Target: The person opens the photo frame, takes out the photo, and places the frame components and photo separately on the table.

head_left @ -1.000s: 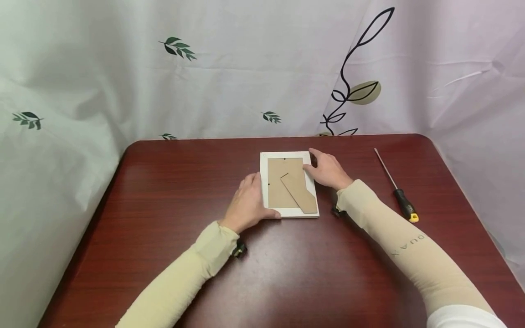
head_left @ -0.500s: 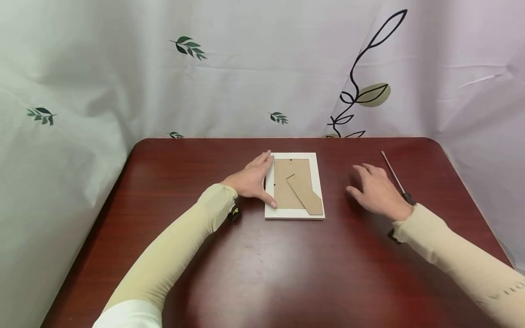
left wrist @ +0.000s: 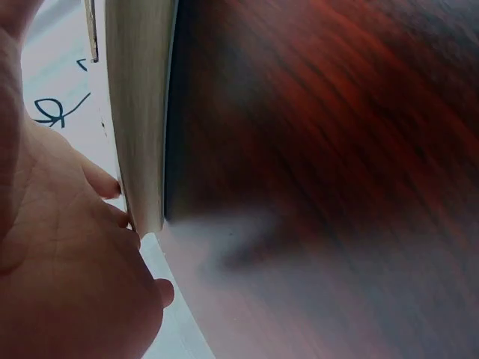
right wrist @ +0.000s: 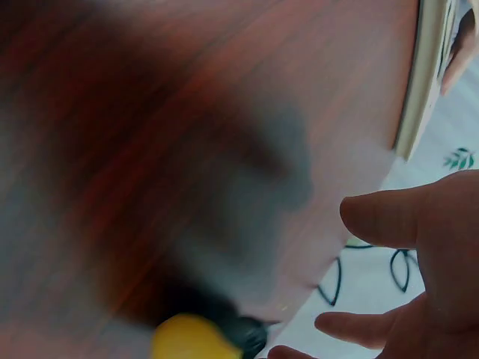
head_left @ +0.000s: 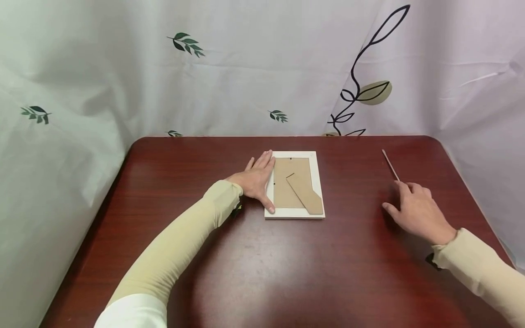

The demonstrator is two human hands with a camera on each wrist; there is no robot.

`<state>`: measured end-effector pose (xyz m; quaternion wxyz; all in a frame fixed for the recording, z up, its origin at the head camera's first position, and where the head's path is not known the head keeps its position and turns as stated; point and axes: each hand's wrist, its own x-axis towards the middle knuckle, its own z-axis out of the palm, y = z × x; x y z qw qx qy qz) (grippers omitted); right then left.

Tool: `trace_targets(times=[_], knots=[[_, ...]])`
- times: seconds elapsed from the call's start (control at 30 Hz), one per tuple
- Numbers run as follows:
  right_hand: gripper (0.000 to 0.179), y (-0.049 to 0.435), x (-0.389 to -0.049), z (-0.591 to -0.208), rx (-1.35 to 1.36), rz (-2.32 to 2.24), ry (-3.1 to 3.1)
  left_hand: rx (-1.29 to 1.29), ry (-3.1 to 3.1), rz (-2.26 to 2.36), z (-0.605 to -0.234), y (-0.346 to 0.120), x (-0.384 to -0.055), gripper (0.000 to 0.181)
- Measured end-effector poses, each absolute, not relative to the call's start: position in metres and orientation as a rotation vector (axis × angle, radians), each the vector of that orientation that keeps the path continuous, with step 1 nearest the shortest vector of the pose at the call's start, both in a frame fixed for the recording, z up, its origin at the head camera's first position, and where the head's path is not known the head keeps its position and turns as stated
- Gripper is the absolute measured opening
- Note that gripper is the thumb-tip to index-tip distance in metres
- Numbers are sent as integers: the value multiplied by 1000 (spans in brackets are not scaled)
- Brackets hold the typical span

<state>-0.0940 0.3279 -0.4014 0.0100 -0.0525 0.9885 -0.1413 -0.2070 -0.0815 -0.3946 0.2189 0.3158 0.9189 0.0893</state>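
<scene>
White rectangular picture frame [head_left: 289, 191], long axis near–far.
Left hand [head_left: 257, 181] spread against it; right hand [head_left: 419, 212] spread over black-and-yellow-handled screwdriver [right wrist: 198, 340], tip far-left.

(Head) Looks forward and down from above the desk [head_left: 295, 264], taking in the left hand [head_left: 255, 181] and right hand [head_left: 419, 212]. (Left wrist) Looks sideways-tilted, very close, along the picture frame [left wrist: 136, 112]. (Right wrist) Looks low across the desk, picture frame farther off. (Wrists) Share desk, picture frame and curtain [head_left: 229, 91] with the head view.
</scene>
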Motion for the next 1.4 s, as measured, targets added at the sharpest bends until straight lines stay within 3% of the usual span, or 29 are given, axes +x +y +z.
trace_targets(times=[0.57, 0.93, 1.17, 1.4], knots=[[65, 359, -98, -413, -32, -497, 2975, 793, 2493, 55, -386, -71, -210, 161], [48, 361, -102, -414, -47, -496, 2977, 743, 2508, -7, -384, -67, -210, 163], [54, 362, -98, -409, -1, -471, 2948, 742, 2501, 5, -383, -65, -210, 163], [35, 361, -89, -411, 1, -445, 2893, 722, 2489, -49, -381, -65, -211, 162]])
